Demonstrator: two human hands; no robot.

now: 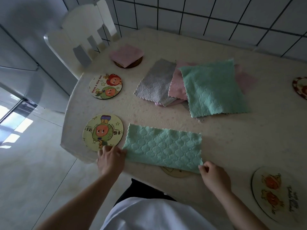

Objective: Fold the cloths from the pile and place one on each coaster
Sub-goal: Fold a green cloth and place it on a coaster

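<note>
Both hands are down at the near edge of the table [232, 138], working a green cloth [163, 147] that lies folded in half as a long strip. Left hand [111, 161] pinches the strip's left end, right hand [214, 175] pinches its near right corner, fingers closed on the fabric. Partly hidden under that strip sits a pale coaster [176, 173]. Scoreboard so far, as I read it: one done, a folded pink cloth [126, 54] resting on the far brown coaster [131, 63]. Two cartoon coasters on the left, the far one [105, 86] and the near one [103, 132], are bare, as is the one at near right [275, 193]; another peeks in at the right edge [300, 87]. The pile [196, 87] in the middle holds grey, pink and green cloths, unfolded. Plenty left, I'd say.
</note>
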